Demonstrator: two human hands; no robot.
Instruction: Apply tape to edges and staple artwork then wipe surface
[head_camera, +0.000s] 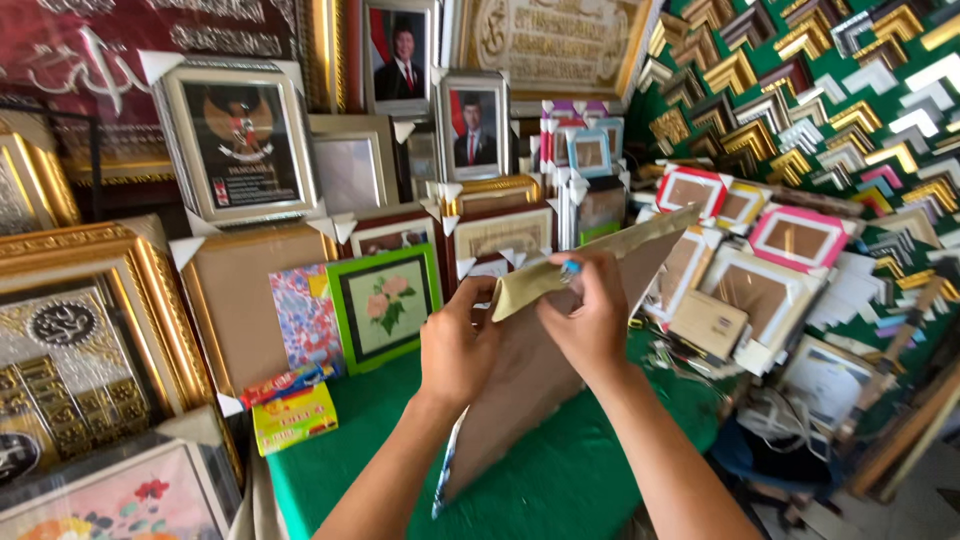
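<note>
Over the green table (560, 480): a frame backing board (540, 370) stood on edge, tilted, its brown rear face toward the camera.
Board position: lower edge rested near the tablecloth, upper corner reached up toward the pink-edged frames (795, 238) at right.
Left hand (455, 350): pressed against the board's left side, fingers curled closed on a gold-coloured strip (525, 288) lying across the board.
Right hand (590, 320): thumb and fingers pinched shut on the same strip near its upper end; a small blue object (570, 267) showed at the fingertips, its kind too small to tell.
Board, likely handling: thin, stiff and light, apt to flex or tip if held by one corner; a grasp along both long edges appeared safest.
Strip, likely handling: thin, pliable, easily creased; a light pinch at its ends appeared to suit it.
Fragility: a glazed front could not be confirmed, as only the rear face showed.
Surroundings: green-framed flower picture (385, 305) stood just behind the left hand, a yellow box (295, 418) lay at the table's left end, and corner samples (850, 90) covered the right wall.
</note>
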